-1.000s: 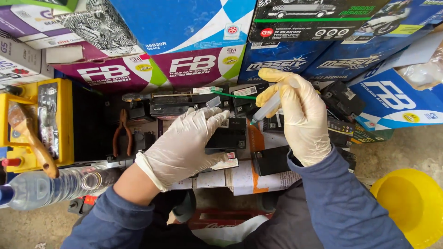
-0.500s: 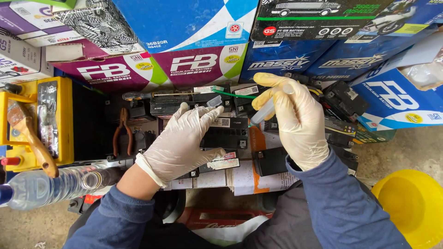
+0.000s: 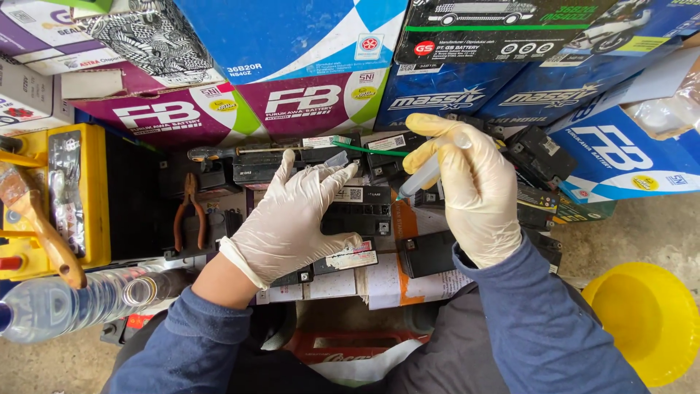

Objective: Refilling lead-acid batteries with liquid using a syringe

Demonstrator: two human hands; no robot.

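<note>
Black motorcycle battery (image 3: 362, 211) is seen lying among other small black batteries on the cluttered work surface, in front of a wall of stacked battery cartons (image 3: 306, 102). It is pressed down by the left hand (image 3: 292, 219), gloved in pale latex, whose fingers are spread wide and laid flat over its left end and top. A syringe (image 3: 423, 175) is held in the gloved right hand (image 3: 474, 190), the fingers curled closed around its barrel and the thumb raised at its upper end; its tip is pointed down at the battery's top right edge, though whether it touches cannot be told. Red-handled pliers (image 3: 188, 215) are seen lying to the left, beyond them a yellow case (image 3: 91, 193). A clear plastic bottle (image 3: 73, 303) is laid near the left sleeve, and a yellow funnel (image 3: 649, 321) is set at the lower right.
</note>
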